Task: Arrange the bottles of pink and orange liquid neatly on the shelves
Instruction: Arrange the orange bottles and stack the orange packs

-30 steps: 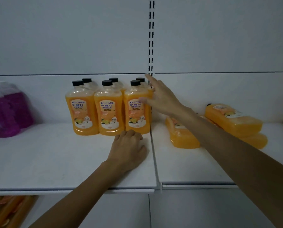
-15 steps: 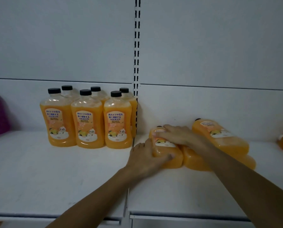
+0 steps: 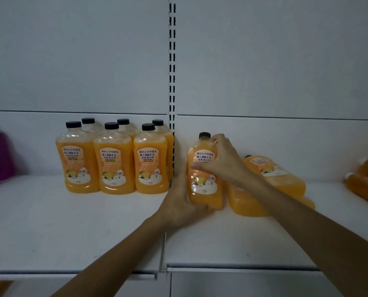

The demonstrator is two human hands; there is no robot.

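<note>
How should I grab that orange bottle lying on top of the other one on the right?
Probably round its wide body, a hand on each narrow side, coming from the front. The top bottle lies label up on another lying bottle, its cap pointing to the back wall, so the neck is farthest and the body nearest.

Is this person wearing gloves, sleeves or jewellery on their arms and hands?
No. The left hand and right hand are bare, with no gloves or rings visible. The left forearm and right forearm are bare too: no sleeves, watch or bracelet shows.
</note>
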